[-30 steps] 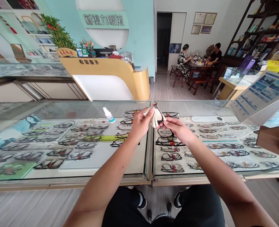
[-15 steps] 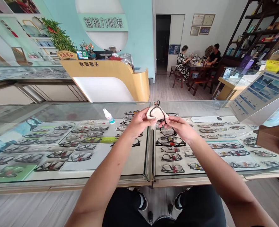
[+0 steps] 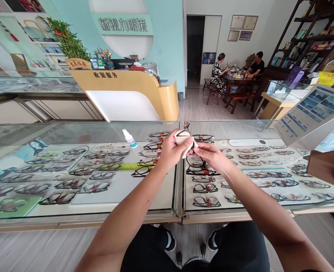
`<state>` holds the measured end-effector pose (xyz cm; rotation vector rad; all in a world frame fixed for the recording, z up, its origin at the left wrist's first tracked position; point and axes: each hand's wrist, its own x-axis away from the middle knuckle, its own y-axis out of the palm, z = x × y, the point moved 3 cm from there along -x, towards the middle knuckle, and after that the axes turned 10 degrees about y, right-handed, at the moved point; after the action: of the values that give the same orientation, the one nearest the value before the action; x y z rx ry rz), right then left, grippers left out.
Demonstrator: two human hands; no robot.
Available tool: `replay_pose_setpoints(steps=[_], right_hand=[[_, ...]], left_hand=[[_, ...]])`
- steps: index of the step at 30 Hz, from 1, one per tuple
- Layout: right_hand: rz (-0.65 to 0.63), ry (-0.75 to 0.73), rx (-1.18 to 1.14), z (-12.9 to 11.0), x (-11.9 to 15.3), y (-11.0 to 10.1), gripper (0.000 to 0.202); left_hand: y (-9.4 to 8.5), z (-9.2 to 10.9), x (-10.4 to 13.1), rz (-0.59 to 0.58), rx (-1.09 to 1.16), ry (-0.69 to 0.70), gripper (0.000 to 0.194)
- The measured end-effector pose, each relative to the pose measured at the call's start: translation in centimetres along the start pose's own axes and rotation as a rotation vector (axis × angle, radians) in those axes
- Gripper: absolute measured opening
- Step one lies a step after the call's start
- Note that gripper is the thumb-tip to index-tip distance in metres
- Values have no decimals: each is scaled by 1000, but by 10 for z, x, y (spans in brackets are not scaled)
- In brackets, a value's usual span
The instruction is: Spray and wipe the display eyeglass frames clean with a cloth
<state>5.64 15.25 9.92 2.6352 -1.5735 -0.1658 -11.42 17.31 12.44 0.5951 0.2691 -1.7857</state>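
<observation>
Left hand: pinching cream cloth against eyeglasses. Right hand: gripping their rim. Eyeglasses: above glass counter. Spray bottle, white: on counter's left part. Display frames: inside counter, in rows. Cashier desk: beyond counter.

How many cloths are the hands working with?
1: the pale cloth, held in the left hand against the glasses that the right hand holds. A second could be hidden in there.
</observation>
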Motion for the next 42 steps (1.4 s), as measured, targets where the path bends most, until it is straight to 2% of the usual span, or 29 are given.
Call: replay_pose_setpoints(steps=[4,7,10,16,21,28,34,38,42], right_hand=[[-10,-3,16,6,-1,0,47],[22,-1,3,6,0,-4,43],[60,-16,-9,0,1,-11,42],[80,-23,33,-10,3,-18,42],[66,-30,26,-9,2,-18,45],[46,-7,-15,-3,-2,-15,49],[35,-4,12,0,-3,-10,51],[9,3,-5,1,-3,-6,53],[-5,4,-18,7,-4,-5,50]], left_hand=[[-1,5,2,79,-57,54,62],[-9,8,-1,81,-149,91,65],[-22,7,-7,-5,-176,76,63],[-40,6,-12,-270,-96,-40,54],[-40,12,-12,-322,-91,-51,54],[-28,5,-13,-242,-86,-48,58],[-17,0,-10,-222,-9,-75,63],[-12,-5,-6,-143,-33,-89,64],[-10,-5,-2,-33,-97,-11,65]])
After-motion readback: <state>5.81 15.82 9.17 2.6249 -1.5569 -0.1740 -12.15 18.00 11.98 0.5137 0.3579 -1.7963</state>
